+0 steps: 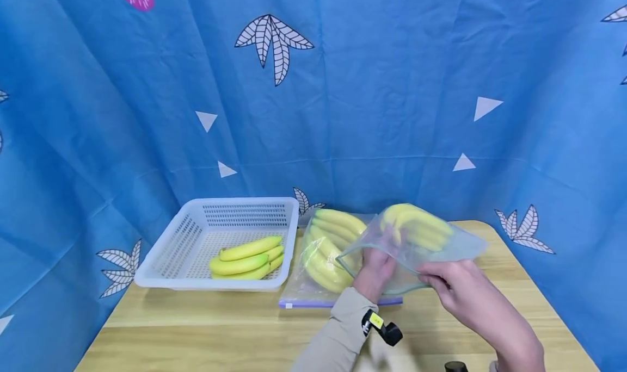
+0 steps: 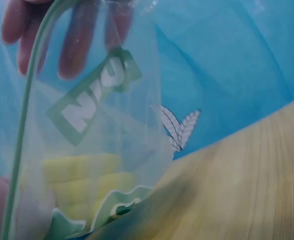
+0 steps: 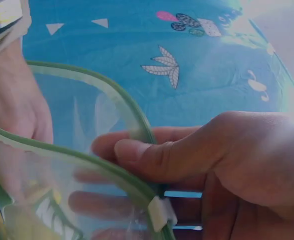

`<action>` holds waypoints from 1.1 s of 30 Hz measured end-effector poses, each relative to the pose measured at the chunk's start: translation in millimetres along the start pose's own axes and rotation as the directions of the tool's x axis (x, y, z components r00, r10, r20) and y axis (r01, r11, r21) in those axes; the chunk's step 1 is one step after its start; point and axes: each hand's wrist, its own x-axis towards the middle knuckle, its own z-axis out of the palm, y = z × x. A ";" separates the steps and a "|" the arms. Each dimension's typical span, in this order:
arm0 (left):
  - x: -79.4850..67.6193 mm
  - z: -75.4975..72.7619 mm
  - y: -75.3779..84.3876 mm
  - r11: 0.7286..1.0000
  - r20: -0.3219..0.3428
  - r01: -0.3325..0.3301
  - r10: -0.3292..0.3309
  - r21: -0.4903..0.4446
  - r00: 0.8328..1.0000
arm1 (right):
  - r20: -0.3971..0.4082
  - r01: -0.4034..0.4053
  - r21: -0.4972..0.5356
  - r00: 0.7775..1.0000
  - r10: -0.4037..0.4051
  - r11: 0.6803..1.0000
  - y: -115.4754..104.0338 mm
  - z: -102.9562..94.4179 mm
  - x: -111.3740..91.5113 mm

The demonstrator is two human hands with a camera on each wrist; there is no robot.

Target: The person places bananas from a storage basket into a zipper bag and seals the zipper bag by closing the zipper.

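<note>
My left hand [image 1: 378, 263] reaches through the mouth of a clear zip bag [image 1: 467, 242] with a green rim. Inside it, the fingers hold the end of a bunch of yellow bananas [image 1: 423, 228], blurred by the plastic. My right hand [image 1: 458, 285] pinches the bag's rim between thumb and forefinger, near a white zip slider [image 3: 160, 214]. In the right wrist view, its other fingers [image 3: 181, 207] spread behind the plastic. Beside the left hand lies another zip bag [image 1: 299, 285], purple-edged, with bananas [image 1: 325, 260] in it.
A white slotted basket [image 1: 168, 241] stands on the left of the wooden table [image 1: 206, 328], with a bunch of bananas [image 1: 250, 260] in its right side. A blue patterned cloth [image 1: 362, 89] hangs behind the table. A small black object [image 1: 455, 366] shows at the front edge.
</note>
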 end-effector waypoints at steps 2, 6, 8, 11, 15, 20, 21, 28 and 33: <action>1.7 0.4 -2.7 0.996 -0.047 0.083 -0.082 0.030 0.996 | 0.026 -0.057 -0.019 0.998 0.057 0.998 1.3 -1.5 0.3; 4.3 1.9 -3.1 0.961 -0.095 0.252 -0.242 0.116 0.966 | 0.018 -0.159 -0.021 0.987 0.159 0.987 4.0 -4.1 1.9; 3.9 3.9 -1.1 0.944 -0.135 0.287 -0.266 0.165 0.954 | -0.014 -0.189 -0.010 0.982 0.189 0.982 5.2 -5.0 3.9; 1.7 8.6 5.6 0.920 -0.172 0.308 -0.271 0.243 0.947 | -0.088 -0.205 -0.008 0.975 0.204 0.979 7.1 -5.5 6.5; -5.2 13.0 18.6 0.895 -0.166 0.300 -0.257 0.331 0.952 | -0.206 -0.213 -0.044 0.958 0.199 0.976 9.7 -4.7 8.6; -19.7 17.7 37.6 0.833 -0.099 0.273 -0.258 0.482 0.961 | -0.362 -0.242 -0.104 0.913 0.190 0.965 10.4 -2.1 11.6; -23.7 19.4 42.5 0.803 -0.077 0.264 -0.264 0.534 0.961 | -0.399 -0.253 -0.111 0.897 0.189 0.961 10.4 -1.7 12.1; -50.1 26.0 86.1 0.507 0.195 0.025 -0.377 0.861 0.905 | -0.599 -0.253 -0.132 0.791 0.126 0.958 14.4 0.2 17.1; -55.6 18.1 117.3 0.408 0.332 -0.158 -0.402 0.899 0.853 | -0.634 -0.237 -0.100 0.764 0.122 0.966 16.8 2.1 21.1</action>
